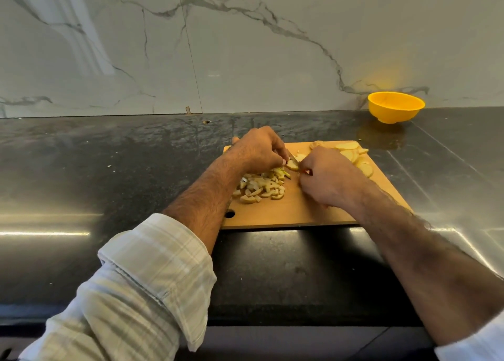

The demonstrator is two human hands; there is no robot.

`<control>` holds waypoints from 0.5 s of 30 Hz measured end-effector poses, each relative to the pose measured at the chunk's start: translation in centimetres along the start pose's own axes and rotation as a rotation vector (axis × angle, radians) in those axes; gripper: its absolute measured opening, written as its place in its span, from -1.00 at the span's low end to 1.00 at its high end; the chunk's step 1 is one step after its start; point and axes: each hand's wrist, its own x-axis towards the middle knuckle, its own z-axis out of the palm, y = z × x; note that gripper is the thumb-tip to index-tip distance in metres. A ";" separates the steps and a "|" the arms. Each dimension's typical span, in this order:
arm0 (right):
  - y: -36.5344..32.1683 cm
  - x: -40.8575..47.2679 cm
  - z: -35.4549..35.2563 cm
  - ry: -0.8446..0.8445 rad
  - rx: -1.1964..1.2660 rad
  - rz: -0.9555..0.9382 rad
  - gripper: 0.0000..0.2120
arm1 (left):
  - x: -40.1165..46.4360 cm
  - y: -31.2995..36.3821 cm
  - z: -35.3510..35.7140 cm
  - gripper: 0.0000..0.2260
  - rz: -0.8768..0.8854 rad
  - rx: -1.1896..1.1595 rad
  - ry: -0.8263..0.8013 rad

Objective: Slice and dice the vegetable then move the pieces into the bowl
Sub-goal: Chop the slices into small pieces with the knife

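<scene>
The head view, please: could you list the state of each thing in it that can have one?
Left hand: fingers curled, pinching a slice.
Right hand: curled, apparently around a knife, mostly hidden.
Diced pieces: heaped on the cutting board.
Round slices: uncut, overlapping at the board's far right corner.
Yellow bowl: upright, looks empty, on the counter beyond the board.

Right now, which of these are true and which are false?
1. The bowl is yellow. True.
2. Diced pieces are in the bowl. False: they lie on the board; nothing shows in the bowl.
3. Uncut slices lie at the board's far right. True.
4. The bowl stands on the board. False: it stands on the counter beyond it.
5. The left hand holds a slice. True.
</scene>
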 end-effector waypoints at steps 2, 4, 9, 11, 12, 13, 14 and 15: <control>0.5 -0.4 -0.3 0.023 0.072 -0.002 -0.72 | -0.1 -0.2 -0.2 -0.92 0.004 0.008 -0.002; 0.9 -0.9 -0.3 0.045 0.134 -0.009 -0.71 | -0.2 -0.2 -0.4 -0.95 0.003 0.007 0.006; 1.0 -1.3 -0.5 0.048 0.095 -0.009 -0.66 | -0.2 -0.3 -0.6 -0.91 0.000 -0.007 0.000; 0.8 -1.3 -0.6 0.032 0.047 -0.009 -0.65 | -0.2 -0.3 -0.6 -0.91 -0.004 0.000 0.010; 0.8 -1.2 -0.5 0.017 0.028 -0.009 -0.65 | -0.2 -0.2 -0.6 -0.93 -0.006 0.004 0.013; 0.8 -1.2 -0.4 -0.002 0.022 -0.004 -0.65 | -0.2 -0.1 -0.5 -0.95 -0.005 0.010 0.017; 0.8 -1.2 -0.3 -0.013 0.016 0.002 -0.66 | -0.3 0.0 -0.5 -0.96 -0.005 0.014 0.017; 0.8 -1.2 -0.2 -0.022 -0.002 0.007 -0.67 | -0.2 0.0 -0.5 -0.97 -0.006 0.011 0.010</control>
